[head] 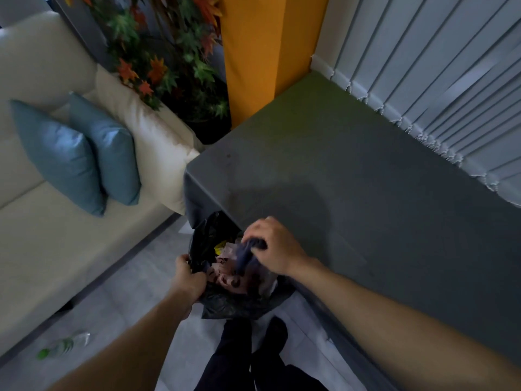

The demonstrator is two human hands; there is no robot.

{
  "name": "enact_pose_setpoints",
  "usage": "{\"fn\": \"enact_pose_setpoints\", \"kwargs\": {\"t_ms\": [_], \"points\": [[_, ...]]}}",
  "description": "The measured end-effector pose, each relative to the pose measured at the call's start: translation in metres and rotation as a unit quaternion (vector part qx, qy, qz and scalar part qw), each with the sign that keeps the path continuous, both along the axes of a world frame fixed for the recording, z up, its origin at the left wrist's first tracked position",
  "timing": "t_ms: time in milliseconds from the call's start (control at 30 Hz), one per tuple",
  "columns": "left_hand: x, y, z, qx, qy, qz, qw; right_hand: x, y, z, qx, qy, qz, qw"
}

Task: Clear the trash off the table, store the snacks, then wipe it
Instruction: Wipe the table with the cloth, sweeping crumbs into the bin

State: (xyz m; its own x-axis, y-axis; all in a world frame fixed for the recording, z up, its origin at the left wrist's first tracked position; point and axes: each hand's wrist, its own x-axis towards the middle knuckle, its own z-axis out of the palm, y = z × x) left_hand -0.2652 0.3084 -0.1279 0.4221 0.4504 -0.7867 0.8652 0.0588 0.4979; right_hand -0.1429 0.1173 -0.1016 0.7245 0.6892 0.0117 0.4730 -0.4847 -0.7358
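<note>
A: Edges, room to move?

B: Standing at the near-left corner of the table (352, 193), with grey cloth draped over its edge. Narrow strip of floor (135, 292) between that corner and the sofa (56, 244). Blinds (423, 66) along the table's far side, orange pillar (253, 52) at the far corner. On the floor near the sofa — a plastic bottle (63, 346), lying flat.

A: Bag?

B: Black trash bag (234, 304) just beside and below the table corner, mouth open. Inside: crumpled wrappers (225, 273), pale and pink, plus one yellow scrap.

A: Hands?

B: Left hand (189, 277) — fingers curled, gripping the bag's near-left rim. Right hand (273, 246) over the bag mouth, fingers curled round a dark blue soft piece (244, 256); wrapper or cloth, cannot tell. Lower end of the piece hanging into the bag.
</note>
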Motion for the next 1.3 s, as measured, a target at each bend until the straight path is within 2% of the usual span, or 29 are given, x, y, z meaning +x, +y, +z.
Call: {"fn": "enact_pose_setpoints", "kwargs": {"t_ms": [67, 133, 167, 233, 300, 400, 433, 500, 600, 633, 767, 800, 867, 933, 1033, 1100, 1167, 1233, 1300], "points": [[0.000, -0.002, 0.001, -0.002, 0.000, -0.006, 1.000, 0.016, -0.007, -0.002, 0.006, -0.065, -0.168, 0.984], [-0.001, -0.004, 0.001, -0.001, 0.001, -0.010, 1.000, 0.027, -0.014, -0.005, -0.073, -0.056, -0.277, 0.957], [-0.001, -0.004, 0.001, 0.001, 0.000, -0.011, 1.000, 0.029, -0.016, -0.007, -0.124, -0.038, -0.279, 0.951], [-0.002, -0.004, 0.000, 0.005, -0.001, -0.009, 1.000, 0.021, -0.015, -0.012, -0.178, -0.035, -0.214, 0.960], [-0.002, -0.006, 0.000, 0.008, 0.000, -0.011, 1.000, 0.006, -0.014, -0.012, -0.161, -0.036, -0.115, 0.980], [-0.002, -0.007, 0.001, 0.011, 0.002, -0.017, 1.000, -0.011, -0.011, -0.005, -0.097, 0.020, 0.036, 0.994], [-0.002, -0.008, 0.001, 0.010, 0.002, -0.016, 1.000, -0.014, -0.011, -0.003, -0.073, 0.029, 0.051, 0.996], [-0.001, -0.008, 0.001, 0.005, 0.003, -0.014, 1.000, -0.017, -0.012, -0.004, -0.035, 0.007, 0.000, 0.999], [-0.002, -0.007, 0.002, -0.004, 0.006, -0.015, 1.000, -0.026, -0.014, -0.009, -0.090, -0.026, -0.107, 0.990], [-0.002, -0.007, 0.001, -0.004, 0.006, -0.015, 1.000, -0.029, -0.012, -0.009, -0.107, -0.016, -0.096, 0.990], [-0.002, -0.008, 0.001, 0.000, 0.001, -0.015, 1.000, -0.037, -0.006, -0.002, -0.092, 0.088, 0.093, 0.987], [-0.002, -0.008, 0.001, -0.001, 0.000, -0.016, 1.000, -0.037, -0.004, -0.001, -0.085, 0.105, 0.109, 0.985], [-0.002, -0.007, 0.001, 0.000, -0.001, -0.019, 1.000, -0.033, -0.003, 0.003, -0.038, 0.113, 0.054, 0.991], [-0.003, -0.006, 0.001, 0.002, -0.005, -0.020, 1.000, -0.023, -0.003, 0.006, 0.030, 0.086, -0.072, 0.993], [-0.003, -0.007, 0.001, -0.007, -0.008, -0.016, 1.000, 0.005, -0.009, 0.006, 0.072, 0.000, -0.283, 0.956], [-0.003, -0.007, 0.002, -0.010, -0.006, -0.018, 1.000, 0.026, -0.017, 0.005, 0.053, 0.002, -0.371, 0.927], [-0.003, -0.007, 0.001, -0.008, -0.006, -0.019, 1.000, 0.039, -0.024, -0.003, -0.037, 0.013, -0.367, 0.929], [-0.003, -0.008, 0.000, -0.005, -0.007, -0.019, 1.000, 0.038, -0.028, -0.009, -0.143, -0.006, -0.284, 0.948], [-0.003, -0.009, -0.001, -0.005, -0.008, -0.020, 1.000, 0.026, -0.027, -0.014, -0.163, -0.038, -0.187, 0.968]]}}
